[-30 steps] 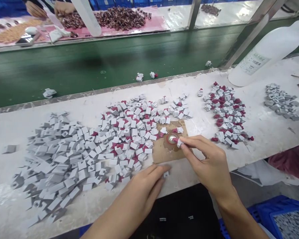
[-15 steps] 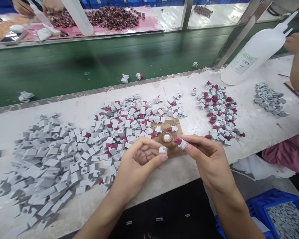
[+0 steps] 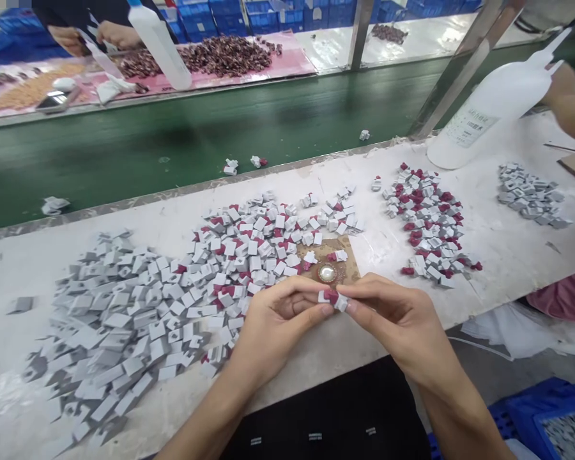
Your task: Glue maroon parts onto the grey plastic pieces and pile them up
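My left hand (image 3: 285,316) pinches a small grey plastic block (image 3: 322,296) between thumb and fingertips. In my right hand (image 3: 390,310) is a grey-and-maroon plastic piece (image 3: 339,301), and its maroon end meets the grey block. Whether the two are joined cannot be made out. Just beyond the fingertips, a small round dish (image 3: 327,273) with shiny clear contents sits on a brown cardboard square (image 3: 347,246). Two more grey-and-maroon pieces lie on that cardboard. To the left spreads a large heap of grey blocks (image 3: 124,313), mixed with maroon pieces nearer the cardboard.
A pile of grey-and-maroon pieces (image 3: 426,217) and a smaller grey pile (image 3: 531,195) lie to the right. A white squeeze bottle (image 3: 493,105) stands beside a metal post (image 3: 453,70). Behind runs a green conveyor belt (image 3: 196,140). Other people's hands (image 3: 117,35) work across it.
My hands have come together, bringing the maroon end of the right-hand piece against the grey block in my left. The view has tilted slightly upward.
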